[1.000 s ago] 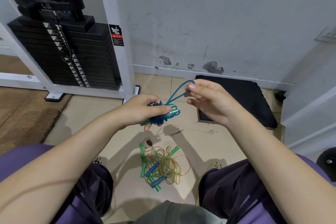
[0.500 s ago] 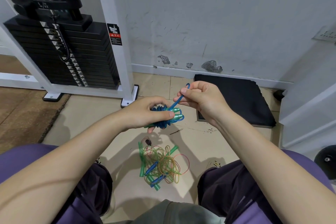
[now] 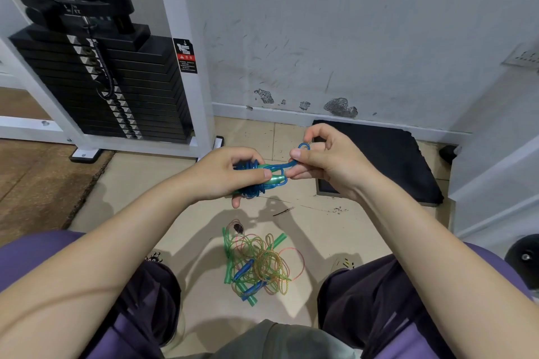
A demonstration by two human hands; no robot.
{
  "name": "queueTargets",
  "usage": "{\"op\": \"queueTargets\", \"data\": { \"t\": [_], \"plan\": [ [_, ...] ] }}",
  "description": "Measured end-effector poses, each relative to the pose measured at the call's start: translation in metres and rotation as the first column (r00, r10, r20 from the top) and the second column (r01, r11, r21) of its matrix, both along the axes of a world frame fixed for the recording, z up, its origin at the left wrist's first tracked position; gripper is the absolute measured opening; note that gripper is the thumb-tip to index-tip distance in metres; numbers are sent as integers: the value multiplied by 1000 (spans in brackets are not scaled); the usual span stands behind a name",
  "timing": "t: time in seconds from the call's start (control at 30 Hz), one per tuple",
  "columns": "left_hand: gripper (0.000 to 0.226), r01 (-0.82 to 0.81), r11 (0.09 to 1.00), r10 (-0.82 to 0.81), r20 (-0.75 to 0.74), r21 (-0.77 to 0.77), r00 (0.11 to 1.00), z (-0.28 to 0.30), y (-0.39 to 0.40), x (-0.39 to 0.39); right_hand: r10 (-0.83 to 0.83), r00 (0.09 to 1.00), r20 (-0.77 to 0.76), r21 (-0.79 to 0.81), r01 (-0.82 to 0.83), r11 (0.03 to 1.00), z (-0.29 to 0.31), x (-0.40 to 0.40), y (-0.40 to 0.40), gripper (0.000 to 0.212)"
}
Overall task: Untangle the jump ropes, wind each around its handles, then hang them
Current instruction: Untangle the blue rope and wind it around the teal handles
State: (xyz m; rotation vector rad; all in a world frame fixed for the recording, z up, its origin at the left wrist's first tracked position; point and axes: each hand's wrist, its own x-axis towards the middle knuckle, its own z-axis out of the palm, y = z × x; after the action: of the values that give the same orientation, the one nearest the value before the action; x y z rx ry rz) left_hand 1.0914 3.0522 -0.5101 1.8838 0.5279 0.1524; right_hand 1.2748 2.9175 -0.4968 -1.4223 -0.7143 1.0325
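Gripping the wound blue jump rope in my left hand, my right hand pinches its loose loop.

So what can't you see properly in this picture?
- Head view: the green handles of the blue jump rope are mostly hidden by the left hand and the coils.
- How many ropes are in the tangled pile: strands overlap, too small to tell.
- The loop end: partly hidden behind the right hand.

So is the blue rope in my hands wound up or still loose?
Mostly wound: the blue rope coils around the green handles in the left hand; the right hand pinches one last loop.
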Motion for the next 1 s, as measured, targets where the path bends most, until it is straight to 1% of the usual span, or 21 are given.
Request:
{"op": "queueTargets", "data": {
  "t": [0.07, 0.13, 0.23, 0.27, 0.3, 0.4, 0.43, 0.5, 0.6, 0.7, 0.8, 1.0],
  "plan": [
    [13, -31, 999, 30, 10, 16, 999, 1, 2, 0, 67, 994, 82, -26, -66, 998, 2, 3, -2, 25],
    [13, -47, 999, 46, 19, 25, 999, 1, 4, -1, 100, 985, 139, -38, -96, 995, 3, 4, -4, 22],
    [15, -45, 998, 44, 8, 47, 999, 1, 4, -1, 176, 969, 174, -65, -167, 984, 4, 3, -6, 34],
    [16, -48, 998, 48, 9, 49, 999, 1, 5, 0, 197, 963, 183, -80, -185, 980, 4, 3, -6, 34],
    [16, -53, 997, 53, 11, 49, 999, 1, 5, 0, 209, 958, 195, -91, -195, 977, 3, 3, -6, 29],
    [18, -63, 996, 62, 13, 61, 998, 2, 7, 0, 214, 945, 247, -100, -194, 976, 4, 4, -7, 8],
    [19, -65, 996, 65, 8, 69, 998, 2, 7, -1, 204, 943, 263, -96, -184, 978, 4, 5, -8, 3],
    [20, -72, 994, 73, -7, 79, 997, 0, 7, -1, 171, 944, 283, -71, -158, 985, 5, 6, -9, 13],
    [19, -67, 992, 69, -21, 106, 997, -1, 4, 1, 147, 963, 227, -24, -146, 989, 9, 6, -9, 26],
    [18, -50, 989, 55, -31, 141, 998, -2, 3, 1, 178, 978, 113, -22, -176, 984, 10, 6, -10, 26],
    [17, -29, 992, 34, -39, 125, 999, -3, 2, 1, 222, 974, 41, -48, -220, 974, 10, 7, -10, 26],
    [15, -29, 991, 32, -25, 132, 999, -4, 1, 1, 244, 967, 67, -112, -236, 965, 9, 9, -12, 29]
  ]
}}
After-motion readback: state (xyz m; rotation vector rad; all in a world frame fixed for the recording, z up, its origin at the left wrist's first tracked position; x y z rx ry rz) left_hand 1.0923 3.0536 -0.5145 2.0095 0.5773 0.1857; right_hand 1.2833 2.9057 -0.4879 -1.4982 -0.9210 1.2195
